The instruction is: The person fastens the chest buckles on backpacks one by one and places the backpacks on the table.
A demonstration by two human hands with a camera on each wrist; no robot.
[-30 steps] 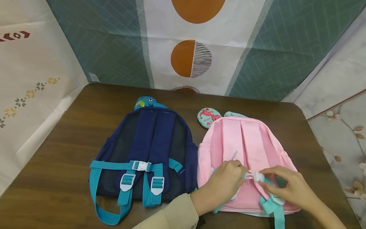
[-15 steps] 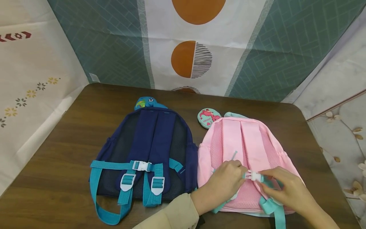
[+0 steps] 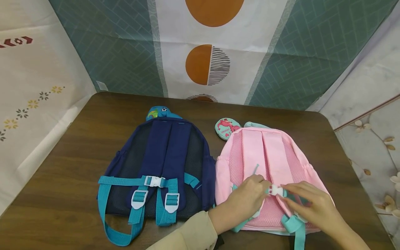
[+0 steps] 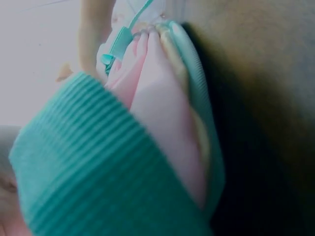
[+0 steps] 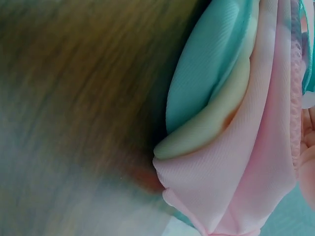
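A pink backpack point(image 3: 254, 147) lies on the table, its straps upward. Across its lower middle runs a mint chest strap with a white side-release buckle point(image 3: 276, 190), whose two halves sit together. My left hand point(image 3: 251, 194) grips the strap at the buckle's left end, fingers curled over it. From the right, my right hand point(image 3: 314, 205) pinches the buckle's other end between thumb and fingers. Close to the left wrist camera, a ribbed teal strap point(image 4: 93, 162) covers much of the backpack. The right wrist view mostly catches the backpack's pink side point(image 5: 221, 182), with only part of the hand.
To the left lies a navy backpack point(image 3: 165, 149) with teal straps and a fastened white buckle point(image 3: 154, 181). A round mint pouch point(image 3: 228, 128) with a pink print touches the pink backpack's top left. The wooden table point(image 3: 75, 156) ends at patterned cloths behind.
The buckle's halves have come together; a gap with visible prongs has closed. My right hand has shifted slightly left with its half, while my left hand has stayed in place.
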